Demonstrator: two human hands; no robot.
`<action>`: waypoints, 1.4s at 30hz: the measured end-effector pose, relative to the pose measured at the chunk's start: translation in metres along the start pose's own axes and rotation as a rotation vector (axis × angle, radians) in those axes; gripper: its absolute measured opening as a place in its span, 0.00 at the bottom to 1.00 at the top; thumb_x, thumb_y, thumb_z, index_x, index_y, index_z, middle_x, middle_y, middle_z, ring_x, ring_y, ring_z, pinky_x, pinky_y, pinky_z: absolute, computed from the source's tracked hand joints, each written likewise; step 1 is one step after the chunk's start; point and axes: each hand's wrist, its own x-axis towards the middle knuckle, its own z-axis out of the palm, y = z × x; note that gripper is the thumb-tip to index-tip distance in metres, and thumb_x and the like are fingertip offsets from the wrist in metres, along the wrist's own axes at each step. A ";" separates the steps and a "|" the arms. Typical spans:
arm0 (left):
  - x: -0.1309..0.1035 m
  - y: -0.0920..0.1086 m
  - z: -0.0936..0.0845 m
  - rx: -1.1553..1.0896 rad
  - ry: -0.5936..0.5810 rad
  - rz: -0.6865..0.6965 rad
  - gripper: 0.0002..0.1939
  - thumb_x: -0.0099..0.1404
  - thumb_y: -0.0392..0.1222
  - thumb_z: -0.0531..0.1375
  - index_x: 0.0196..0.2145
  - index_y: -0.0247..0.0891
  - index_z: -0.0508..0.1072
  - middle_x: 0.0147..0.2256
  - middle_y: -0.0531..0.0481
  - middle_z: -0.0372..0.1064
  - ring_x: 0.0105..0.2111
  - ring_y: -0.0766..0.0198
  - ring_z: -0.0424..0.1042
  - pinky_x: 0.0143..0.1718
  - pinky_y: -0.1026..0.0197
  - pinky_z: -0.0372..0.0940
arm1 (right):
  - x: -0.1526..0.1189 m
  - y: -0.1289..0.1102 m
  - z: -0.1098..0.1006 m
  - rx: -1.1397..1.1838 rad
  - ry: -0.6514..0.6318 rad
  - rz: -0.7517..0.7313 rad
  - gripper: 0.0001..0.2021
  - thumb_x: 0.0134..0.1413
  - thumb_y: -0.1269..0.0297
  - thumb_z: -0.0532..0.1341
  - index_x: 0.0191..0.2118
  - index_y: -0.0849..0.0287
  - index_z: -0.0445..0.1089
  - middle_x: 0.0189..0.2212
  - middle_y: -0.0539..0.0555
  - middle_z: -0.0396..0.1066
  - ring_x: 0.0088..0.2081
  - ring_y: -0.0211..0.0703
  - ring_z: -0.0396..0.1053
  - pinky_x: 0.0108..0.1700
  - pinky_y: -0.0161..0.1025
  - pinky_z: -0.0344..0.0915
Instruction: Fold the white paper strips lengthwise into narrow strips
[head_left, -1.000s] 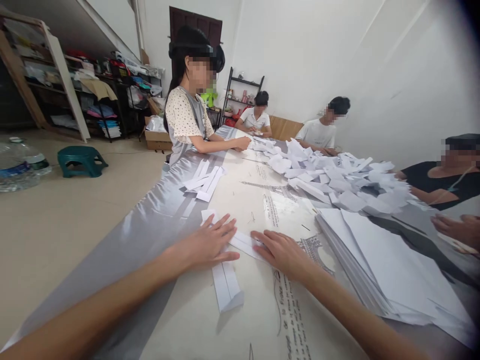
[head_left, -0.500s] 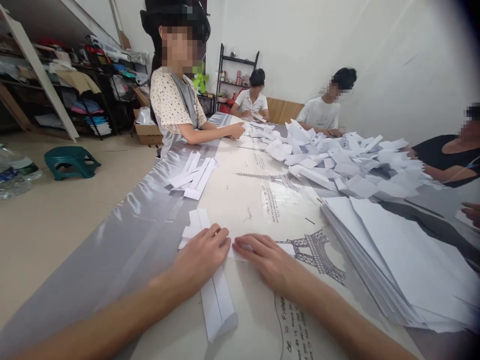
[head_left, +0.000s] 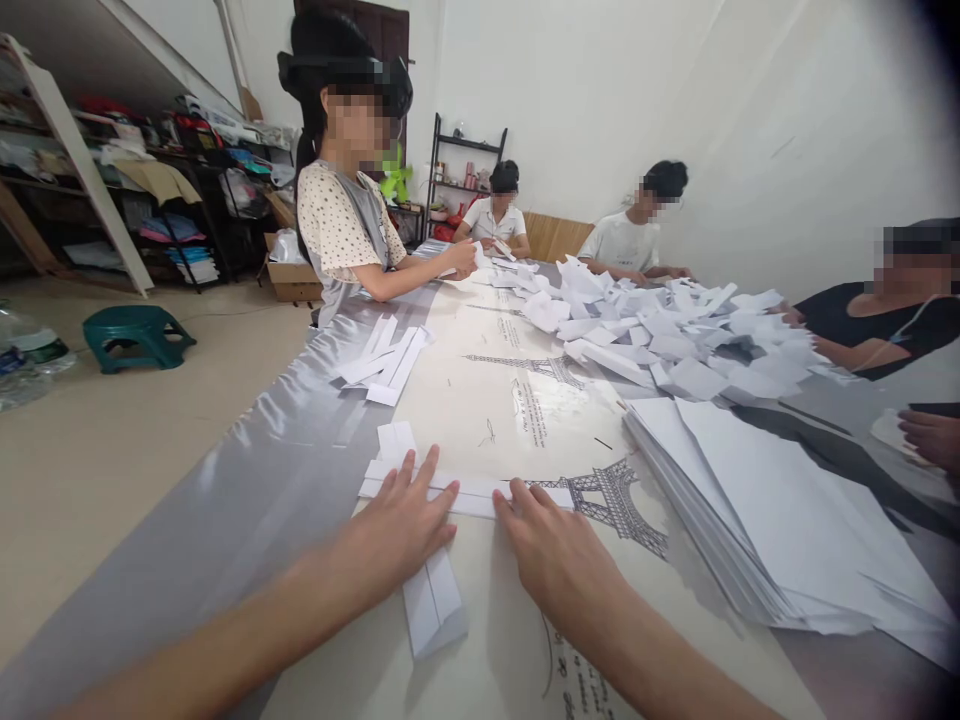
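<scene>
A folded white paper strip (head_left: 474, 491) lies crosswise on the table in front of me. My left hand (head_left: 409, 512) rests flat over its left part, fingers spread. At its right part, my right hand (head_left: 553, 545) has its fingers bent and close together, thumb and fingertips pressed on the paper. Under my left hand runs another folded strip (head_left: 436, 605), lying lengthwise; its near end is bent up a little. The middle of that strip is hidden by the hand.
Beyond my left hand lie several folded strips (head_left: 390, 360). A stack of white sheets (head_left: 787, 490) stands at right, with a heap of folded paper (head_left: 675, 325) behind it. Several people sit or stand around the table (head_left: 247, 480). A green stool (head_left: 139, 335) is on the floor.
My hands were close together on the crosswise strip. Now my left hand has spread flat and my right hand has moved slightly right, showing more of the strip between them.
</scene>
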 end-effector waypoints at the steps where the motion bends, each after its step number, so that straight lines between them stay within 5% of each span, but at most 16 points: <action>1: -0.001 -0.001 -0.002 -0.015 -0.023 0.006 0.24 0.76 0.49 0.51 0.65 0.40 0.65 0.70 0.32 0.48 0.67 0.34 0.54 0.59 0.38 0.64 | 0.000 0.000 -0.002 -0.005 -0.008 0.009 0.21 0.48 0.86 0.57 0.47 0.61 0.73 0.41 0.61 0.75 0.38 0.49 0.75 0.24 0.36 0.65; 7: -0.005 0.001 -0.010 0.028 -0.144 0.053 0.27 0.78 0.49 0.49 0.69 0.36 0.58 0.70 0.31 0.48 0.69 0.35 0.50 0.62 0.38 0.60 | 0.003 0.019 -0.010 0.162 -0.110 0.121 0.18 0.60 0.81 0.52 0.36 0.56 0.77 0.29 0.54 0.69 0.28 0.44 0.70 0.22 0.37 0.57; 11: 0.000 0.003 -0.006 0.140 -0.026 0.054 0.23 0.78 0.48 0.48 0.65 0.36 0.64 0.65 0.31 0.58 0.64 0.36 0.60 0.58 0.38 0.62 | 0.003 0.043 -0.003 0.444 -0.014 0.083 0.19 0.63 0.77 0.52 0.32 0.53 0.78 0.27 0.53 0.67 0.31 0.45 0.69 0.24 0.37 0.60; 14: 0.009 -0.003 -0.010 0.090 0.037 0.116 0.17 0.77 0.36 0.47 0.52 0.36 0.74 0.53 0.36 0.71 0.52 0.48 0.72 0.53 0.46 0.66 | 0.005 0.056 0.010 0.663 0.060 0.054 0.19 0.66 0.73 0.52 0.35 0.51 0.79 0.31 0.52 0.71 0.34 0.43 0.70 0.31 0.39 0.67; 18: 0.018 -0.015 -0.017 -0.162 0.113 0.120 0.16 0.76 0.33 0.49 0.39 0.38 0.77 0.46 0.45 0.71 0.46 0.56 0.71 0.51 0.53 0.66 | 0.010 0.063 0.025 0.843 0.076 0.083 0.13 0.66 0.65 0.56 0.49 0.49 0.77 0.43 0.53 0.72 0.30 0.38 0.69 0.34 0.40 0.70; 20: 0.019 -0.018 -0.018 -0.268 0.115 0.103 0.15 0.75 0.33 0.50 0.43 0.40 0.76 0.45 0.46 0.69 0.46 0.57 0.70 0.48 0.56 0.67 | 0.013 0.062 0.028 0.863 0.064 0.092 0.15 0.65 0.63 0.58 0.55 0.49 0.73 0.46 0.53 0.71 0.32 0.39 0.69 0.36 0.41 0.71; 23: 0.018 -0.016 -0.018 -0.312 0.108 0.115 0.15 0.74 0.32 0.49 0.50 0.39 0.73 0.45 0.46 0.67 0.45 0.57 0.69 0.46 0.56 0.67 | 0.014 0.060 0.028 0.881 0.008 0.100 0.12 0.66 0.63 0.57 0.50 0.49 0.74 0.46 0.53 0.70 0.34 0.40 0.69 0.38 0.42 0.70; 31: 0.020 -0.023 -0.006 -0.263 0.220 0.206 0.14 0.75 0.31 0.49 0.47 0.37 0.73 0.44 0.44 0.68 0.46 0.57 0.69 0.50 0.53 0.66 | 0.011 0.054 0.020 0.850 -0.008 0.130 0.07 0.62 0.68 0.58 0.43 0.51 0.71 0.44 0.53 0.68 0.42 0.45 0.70 0.44 0.45 0.69; 36: 0.021 -0.029 -0.008 -0.133 0.388 0.294 0.13 0.74 0.28 0.51 0.47 0.38 0.73 0.39 0.48 0.69 0.41 0.60 0.68 0.48 0.55 0.66 | 0.007 0.046 0.019 0.790 0.166 0.047 0.08 0.63 0.74 0.54 0.37 0.54 0.67 0.40 0.53 0.67 0.33 0.41 0.67 0.34 0.40 0.66; 42: 0.021 -0.034 -0.031 -0.016 0.579 0.372 0.11 0.73 0.26 0.52 0.42 0.37 0.72 0.37 0.47 0.71 0.38 0.61 0.68 0.44 0.56 0.65 | 0.006 0.042 0.012 0.613 0.661 -0.123 0.10 0.62 0.79 0.56 0.34 0.56 0.63 0.29 0.51 0.63 0.31 0.41 0.61 0.29 0.38 0.59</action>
